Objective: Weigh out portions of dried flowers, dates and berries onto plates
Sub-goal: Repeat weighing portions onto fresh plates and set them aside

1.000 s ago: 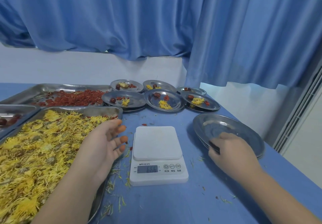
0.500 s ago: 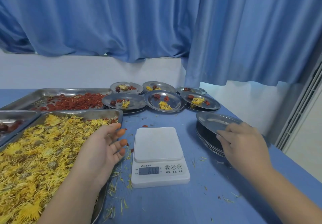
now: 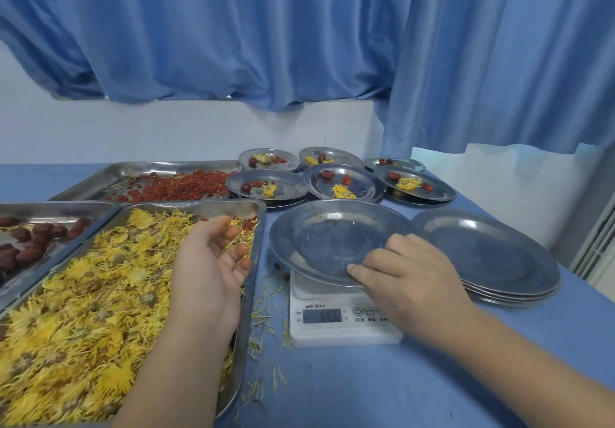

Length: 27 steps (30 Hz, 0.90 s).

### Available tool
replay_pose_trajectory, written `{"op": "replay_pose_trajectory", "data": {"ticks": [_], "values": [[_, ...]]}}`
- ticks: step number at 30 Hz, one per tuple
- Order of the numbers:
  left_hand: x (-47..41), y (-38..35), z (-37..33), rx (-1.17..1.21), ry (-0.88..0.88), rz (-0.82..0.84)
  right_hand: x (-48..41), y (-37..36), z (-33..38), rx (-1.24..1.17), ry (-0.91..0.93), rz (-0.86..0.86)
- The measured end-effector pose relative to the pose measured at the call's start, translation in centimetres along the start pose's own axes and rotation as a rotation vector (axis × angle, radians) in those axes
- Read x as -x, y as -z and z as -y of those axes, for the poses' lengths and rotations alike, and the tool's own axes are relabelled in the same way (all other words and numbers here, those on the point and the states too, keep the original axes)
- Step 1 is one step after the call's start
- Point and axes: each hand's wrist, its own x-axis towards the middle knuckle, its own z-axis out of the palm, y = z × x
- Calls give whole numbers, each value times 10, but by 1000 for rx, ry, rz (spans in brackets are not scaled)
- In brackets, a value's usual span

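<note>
From the head camera I see my right hand (image 3: 411, 281) pinching the near rim of an empty round steel plate (image 3: 327, 238), thumb on top and fingers curled beneath, so it is closed on that plate. The plate rests over the platform of the white digital kitchen scale (image 3: 342, 314), covering it and overhanging on all sides; I cannot read the display's blurred digits.

My left hand (image 3: 213, 261) hangs loosely open, palm turned inward and fingers slightly curled, over the right end of the large rectangular steel tray of yellow dried flowers (image 3: 83, 297); it grips nothing, though a few petals lie against the fingertips.

Behind that tray sit a steel tray of red berries (image 3: 173, 184) and, at the left edge, a steel tray of dark red dates (image 3: 30, 238). A stack of empty steel plates (image 3: 489, 258) lies just right of the scale. Six small filled plates (image 3: 342, 183) stand in two rows at the far side of the blue table (image 3: 382, 387), each with flowers, berries and a date. Loose petals litter the cloth beside the scale.
</note>
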Motion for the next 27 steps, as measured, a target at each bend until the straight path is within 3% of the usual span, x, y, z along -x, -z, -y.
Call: {"op": "replay_pose_trajectory", "data": {"ticks": [10, 18, 27], "values": [[4, -5, 2, -15, 10, 12, 9, -23, -1, -50, -57, 30], [4, -3, 1, -29, 13, 2, 10, -10, 5, -139, -140, 206], [5, -2, 0, -44, 22, -8, 17, 18, 12, -207, -241, 203]]}}
